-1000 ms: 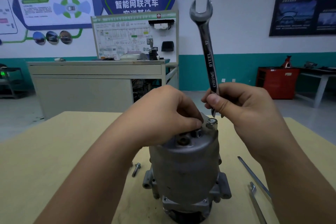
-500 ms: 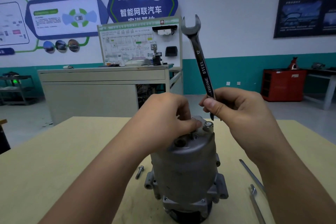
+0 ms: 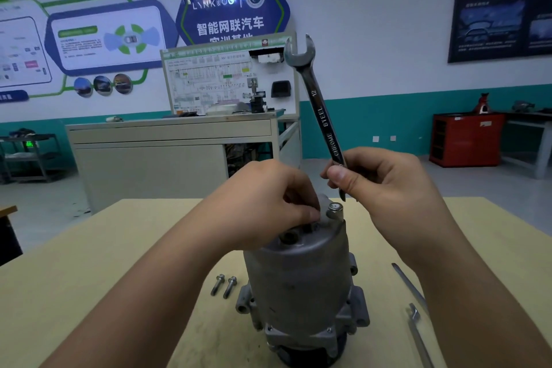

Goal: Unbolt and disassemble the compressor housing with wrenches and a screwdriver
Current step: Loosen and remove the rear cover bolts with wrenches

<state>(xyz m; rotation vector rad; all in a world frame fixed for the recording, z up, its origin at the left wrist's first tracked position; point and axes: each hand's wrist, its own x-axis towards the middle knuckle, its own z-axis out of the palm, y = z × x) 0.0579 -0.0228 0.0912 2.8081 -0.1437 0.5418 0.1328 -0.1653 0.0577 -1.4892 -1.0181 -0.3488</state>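
The wrench (image 3: 321, 116) is gripped nearly upright in the right hand (image 3: 385, 188); the compressor (image 3: 298, 278), standing on the counter (image 3: 89, 263), is pinched at its top by the left hand (image 3: 268, 197).

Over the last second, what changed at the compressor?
The wrench in the right hand tipped slightly further left. A second bolt now shows beside the first bolt; the forearm may have hidden it before. Unchanged: right hand grips the wrench, left hand pinches at the compressor top.
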